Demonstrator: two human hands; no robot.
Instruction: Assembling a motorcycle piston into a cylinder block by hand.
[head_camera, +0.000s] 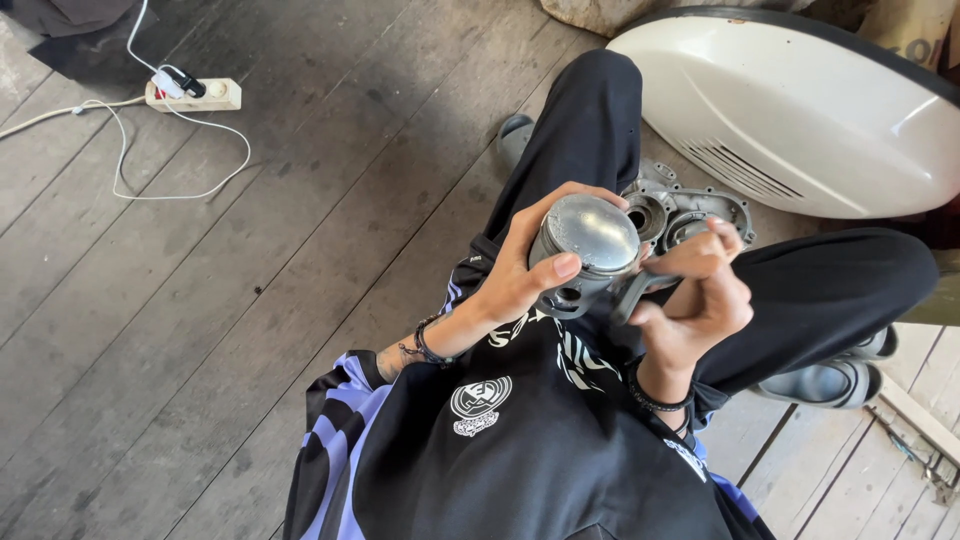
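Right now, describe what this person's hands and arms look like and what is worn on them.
Both hands, the left hand and right hand, are bare, without gloves. Each wrist carries a dark corded bracelet. The forearms are uncovered; a short-sleeved black jersey with purple and black striped sleeves and a white round crest covers the upper arms.

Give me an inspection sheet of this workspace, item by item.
Surface: weathered grey wooden plank floor; the person sits on it.
Job's things: round grey metal piston, domed crown up; dark metal rod-like part beside it.
Clutter: grey cast metal engine casing on the floor between the legs; tools at the lower right.
Grippers: left hand wrapped around the piston; right hand closed on the dark part.
Cables: white power strip with white cords looping.
Surroundings: cream curved scooter body panel; grey sandals.
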